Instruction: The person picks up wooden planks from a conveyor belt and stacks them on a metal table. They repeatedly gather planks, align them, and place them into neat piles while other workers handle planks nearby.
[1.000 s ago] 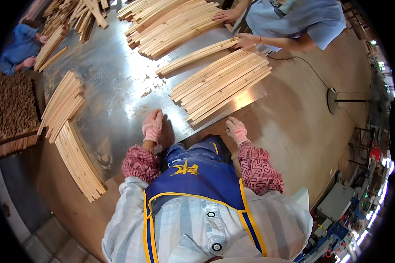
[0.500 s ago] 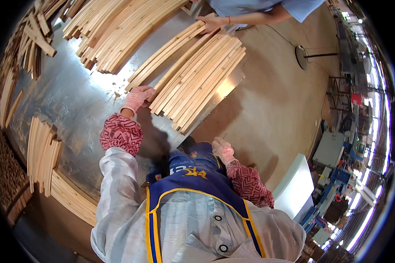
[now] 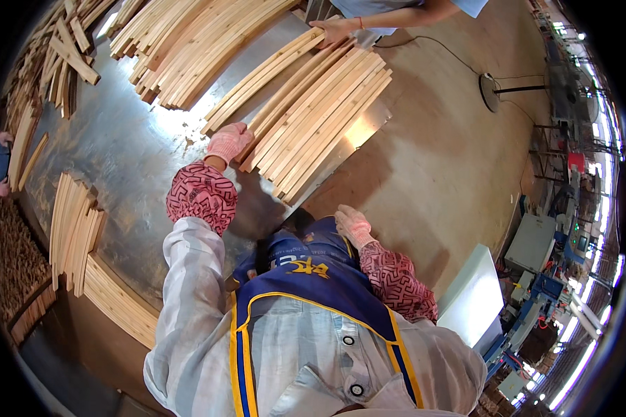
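My left hand, in a pink knit glove, is closed at the near end of a curved wooden slat. That slat lies along the left side of a row of pale slats on the metal table. My right hand, gloved alike, hangs beside my blue apron with fingers loosely extended and nothing visible in it. Across the table, a co-worker's bare hand touches the far end of a narrower pair of slats. My left fingertips are partly hidden.
A large bundle of slats covers the table's far part. Rough offcuts lie piled at far left, and a smaller slat stack sits at near left. A stand base with a cable is on the floor at right; machines line that side.
My left hand has shifted slightly right with the slat's end, and the slat now lies closer to the row. The co-worker's hand stays at the far end. My right hand has barely moved.
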The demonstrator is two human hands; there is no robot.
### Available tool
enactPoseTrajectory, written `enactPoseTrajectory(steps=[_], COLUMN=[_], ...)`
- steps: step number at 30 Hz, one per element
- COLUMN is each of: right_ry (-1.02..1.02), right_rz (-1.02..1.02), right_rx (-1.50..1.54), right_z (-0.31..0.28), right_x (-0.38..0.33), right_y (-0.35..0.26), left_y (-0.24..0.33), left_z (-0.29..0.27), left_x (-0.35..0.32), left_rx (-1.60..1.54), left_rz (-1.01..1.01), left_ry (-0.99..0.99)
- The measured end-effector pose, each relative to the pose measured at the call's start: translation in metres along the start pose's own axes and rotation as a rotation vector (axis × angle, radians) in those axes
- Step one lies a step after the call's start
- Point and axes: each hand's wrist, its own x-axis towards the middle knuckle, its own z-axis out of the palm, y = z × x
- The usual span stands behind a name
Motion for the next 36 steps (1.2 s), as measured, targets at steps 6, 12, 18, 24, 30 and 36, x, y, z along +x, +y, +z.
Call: enactPoseTrajectory(steps=[6,12,18,24,30,36], right_ry=[-0.040,-0.046,-0.100,-0.239,-0.238,-0.330], right_rz=[0.062,-0.111,-0.131,0.121,0.026,-0.397], right_rx=[0.034,-0.002,0.061,0.010,-0.120,-0.321], right_z=[-0.003,-0.022,-0.037,-0.056,-0.062,-0.063], right_x=[-0.004,0.017,0.043,0.046,0.066,0.087], right_y=[0.037,0.008,0.013,0.038,0.037,-0.036], left_y=[0.044,0.009,-0.021,-0.046,-0.088,-0.088], left_z=[-0.012,0.000,-0.002,0.045,0.143,0.261], left_x=[-0.021,-0.030,-0.023,-0.089,-0.248,-0.367], left_rx=[0.302,0.393,0.361,0.209,-0.048,-0.412], left_rz=[-0.089,-0.154,-0.253,-0.075,-0.218,-1.057], left_ry=[0.051,0.351,0.387,0.708,1.047,1.083])
